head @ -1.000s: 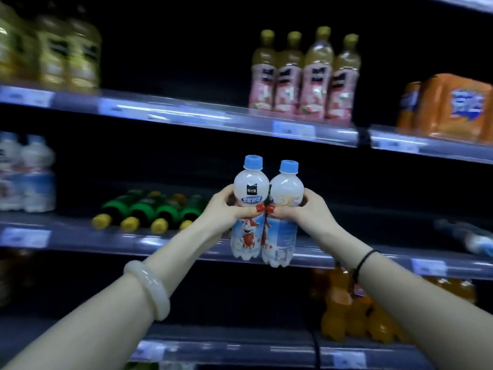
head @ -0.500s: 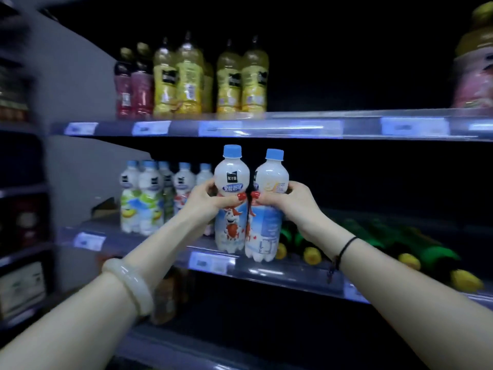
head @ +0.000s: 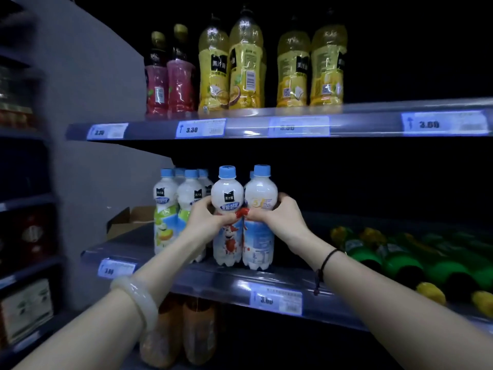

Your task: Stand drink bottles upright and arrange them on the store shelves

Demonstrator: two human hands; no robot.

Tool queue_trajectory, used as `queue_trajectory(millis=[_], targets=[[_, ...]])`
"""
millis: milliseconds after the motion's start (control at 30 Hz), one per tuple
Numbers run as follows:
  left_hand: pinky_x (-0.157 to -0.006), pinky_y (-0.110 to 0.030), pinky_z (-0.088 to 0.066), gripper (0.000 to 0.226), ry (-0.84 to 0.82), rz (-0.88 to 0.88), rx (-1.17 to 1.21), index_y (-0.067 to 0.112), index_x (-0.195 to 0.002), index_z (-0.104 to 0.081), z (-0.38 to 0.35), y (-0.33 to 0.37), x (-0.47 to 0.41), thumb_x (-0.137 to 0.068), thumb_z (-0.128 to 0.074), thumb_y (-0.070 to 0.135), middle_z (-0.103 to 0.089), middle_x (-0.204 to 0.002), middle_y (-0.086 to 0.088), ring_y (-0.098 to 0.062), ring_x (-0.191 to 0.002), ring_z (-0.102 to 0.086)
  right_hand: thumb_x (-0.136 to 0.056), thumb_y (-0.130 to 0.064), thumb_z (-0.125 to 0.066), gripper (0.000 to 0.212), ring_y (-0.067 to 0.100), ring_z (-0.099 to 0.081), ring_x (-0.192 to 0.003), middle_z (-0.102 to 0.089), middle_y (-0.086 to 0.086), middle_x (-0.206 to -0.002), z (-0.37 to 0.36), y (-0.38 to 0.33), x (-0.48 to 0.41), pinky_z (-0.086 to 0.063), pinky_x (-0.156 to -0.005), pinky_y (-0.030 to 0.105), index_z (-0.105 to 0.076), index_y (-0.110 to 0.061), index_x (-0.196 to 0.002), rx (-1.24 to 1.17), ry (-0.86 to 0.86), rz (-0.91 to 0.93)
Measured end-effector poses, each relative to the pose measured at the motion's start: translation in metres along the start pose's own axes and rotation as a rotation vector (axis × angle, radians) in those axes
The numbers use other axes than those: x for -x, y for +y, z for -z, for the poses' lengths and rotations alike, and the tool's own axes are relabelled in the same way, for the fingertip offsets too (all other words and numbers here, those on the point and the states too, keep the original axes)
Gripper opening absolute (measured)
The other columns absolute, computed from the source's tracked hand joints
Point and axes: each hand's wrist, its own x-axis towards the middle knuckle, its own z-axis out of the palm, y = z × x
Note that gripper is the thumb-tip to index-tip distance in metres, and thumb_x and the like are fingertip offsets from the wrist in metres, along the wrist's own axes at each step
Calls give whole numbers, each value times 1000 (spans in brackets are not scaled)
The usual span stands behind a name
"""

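The left grip [head: 205,220] is curled round the waist of a white drink bottle with a blue cap and a cartoon cow on its label [head: 227,192]. The right grip [head: 277,218] is wrapped the same way round a second white bottle with a blue cap [head: 261,192]. Both bottles are upright and pressed side by side, and the two thumbs, with red nails, meet at the front where the bottles touch.

The pair is at the near edge of the middle shelf [head: 208,283], with the bases down at the level of the shelf surface. Whether they rest on it cannot be told. Just to the left, a group of similar white bottles with green-and-blue labels [head: 165,209] stands upright, close beside the cow bottle and partly behind the left wrist. A pale bangle [head: 138,297] circles the left forearm and a thin black cord [head: 324,263] the right wrist.

Further left on the same shelf, against the grey side wall, sits an open cardboard box [head: 128,220]. To the right, well apart from the held pair, green bottles with yellow caps [head: 400,265] lie on their sides, caps pointing to the near edge.

On the upper shelf [head: 253,124], red bottles [head: 170,81] stand left of yellow bottles [head: 245,62], all upright. Blue-lit price tags [head: 200,128] line the shelf fronts. Below the middle shelf, orange bottles [head: 184,329] show dimly.
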Motion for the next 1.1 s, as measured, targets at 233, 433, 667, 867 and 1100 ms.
queue_trajectory(millis=[233, 433, 667, 867, 1100], targets=[[-85, -39, -53, 50, 59, 29, -54, 3, -111, -47, -7, -14, -11, -74, -80, 17, -62, -105, -11, -23, -98, -61, -63, -34, -87, 57, 15, -67, -90, -70, 4, -99, -14, 15, -4, -58, -80, 35, -58, -10, -106, 47, 29, -20], [-77, -36, -50, 43, 123, 19, -140, 9, -103, -50, -18, -12, -5, -74, -79, 21, -62, -101, -8, -24, -93, -60, -70, -37, -82, 47, 13, -66, -90, -69, 2, -98, -9, 14, -2, -57, -79, 31, -60, -11, -103, 92, -10, -54], [-98, -40, -41, 75, 277, -108, -278, 6, -137, -34, -35, -5, 15, -75, -75, 14, -41, -138, -17, -32, -127, -40, -81, -30, -73, 51, 18, -60, -105, -63, 8, -114, 13, 12, 8, -50, -92, 30, -56, -3, -120, 191, 5, -29], [-103, -39, -29, 53, 305, -442, -372, 13, -124, -52, -77, 27, 58, -74, -70, 17, -46, -128, -10, -29, -120, -36, -87, -25, -68, 40, 19, -62, -101, -65, 11, -113, 69, 8, 29, -49, -92, 29, -58, -5, -120, 270, 118, 18], [-98, -44, -39, 35, -76, -515, -293, 19, -112, -64, -181, 75, 107, -78, -70, 23, -58, -114, 4, -20, -112, -48, -88, -13, -64, 37, 15, -58, -104, -59, 2, -107, 188, 5, 82, -46, -91, 26, -57, -9, -123, 339, 183, 17]])
